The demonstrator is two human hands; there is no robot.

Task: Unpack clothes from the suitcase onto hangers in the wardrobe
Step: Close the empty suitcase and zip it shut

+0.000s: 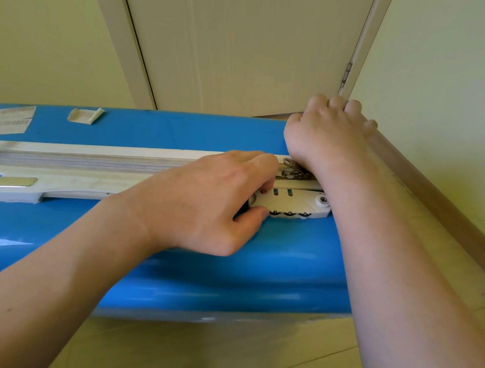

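Two hands at the lock of a closed suitcase: we are at the opening step.

From nine o'clock, our blue suitcase (169, 265) lies shut on the floor, clothes unseen; our left hand (204, 204) has its grip pinched on the white combination lock (292, 205), and at two o'clock our right hand (325, 129) curls over the far edge. Next we likely free the zipper pulls (292, 170) and unzip.
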